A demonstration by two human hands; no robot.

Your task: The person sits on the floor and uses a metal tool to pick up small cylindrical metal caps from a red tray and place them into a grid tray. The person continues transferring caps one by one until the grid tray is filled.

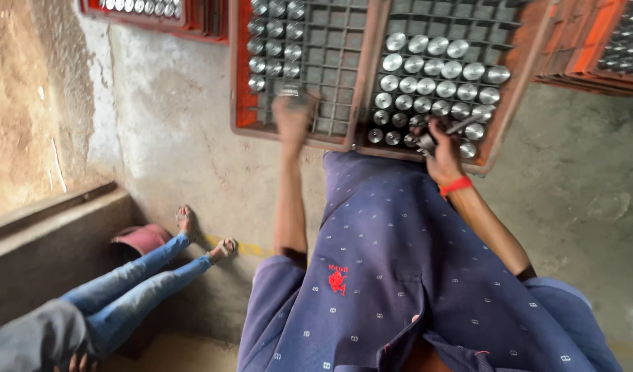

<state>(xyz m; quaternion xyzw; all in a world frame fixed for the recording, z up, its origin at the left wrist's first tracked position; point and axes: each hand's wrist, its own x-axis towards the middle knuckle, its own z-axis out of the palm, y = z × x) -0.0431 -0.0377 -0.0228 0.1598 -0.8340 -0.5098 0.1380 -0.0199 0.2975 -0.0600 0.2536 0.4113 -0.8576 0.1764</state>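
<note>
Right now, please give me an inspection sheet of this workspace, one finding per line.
Surface: grey concrete floor, stained.
Job's things: two red crates with grid dividers; the left one partly filled with shiny metal cylinders, the right one nearly full.
Clutter: nothing seen.
Grips: left hand blurred at the left crate; right hand holds a dark tool.
Cables: nothing seen.
Surroundings: another person's legs in jeans; more crates behind.

Metal caps [433, 76] in the grid tray [509, 103], another tray [244, 103] left.

Worn concrete room, daylit

A stained grey floor [578, 200] is seen; a rough wall [27, 103] and low ledge [55, 234] stand left.
</note>
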